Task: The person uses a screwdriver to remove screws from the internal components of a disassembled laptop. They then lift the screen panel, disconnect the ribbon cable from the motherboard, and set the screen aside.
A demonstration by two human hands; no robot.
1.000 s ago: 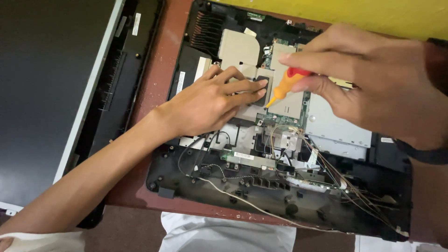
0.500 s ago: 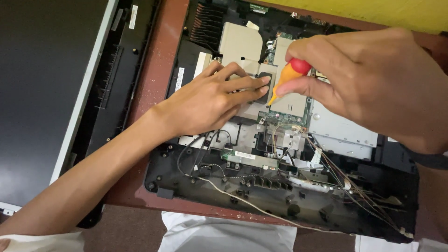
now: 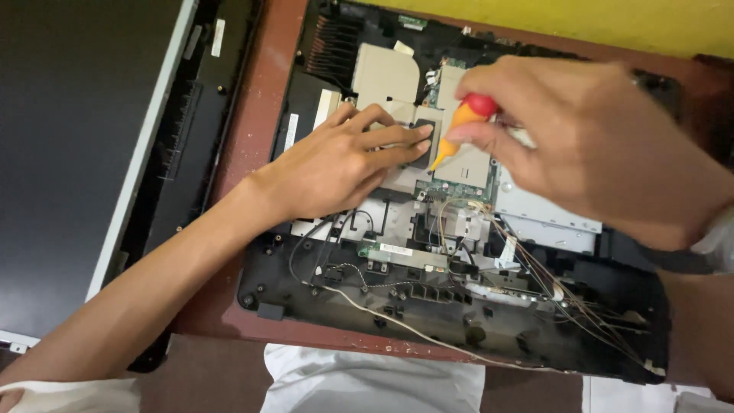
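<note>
Clearly the right hand (image 3: 604,145) pinches a small screwdriver (image 3: 461,128) with an orange and red handle, its tip down just right of the metal shield plate (image 3: 386,76). The left hand (image 3: 340,164) lies flat and unclenched, holding nothing, fingertips pressed on that plate's lower right corner. To drive the screw well, I judge the shaft should stand upright and the left palm stay firm. Below the plate, the open black computer chassis (image 3: 306,298) holds a green circuit board (image 3: 459,180), loose wires (image 3: 558,294) and a silver drive (image 3: 547,214).
</note>
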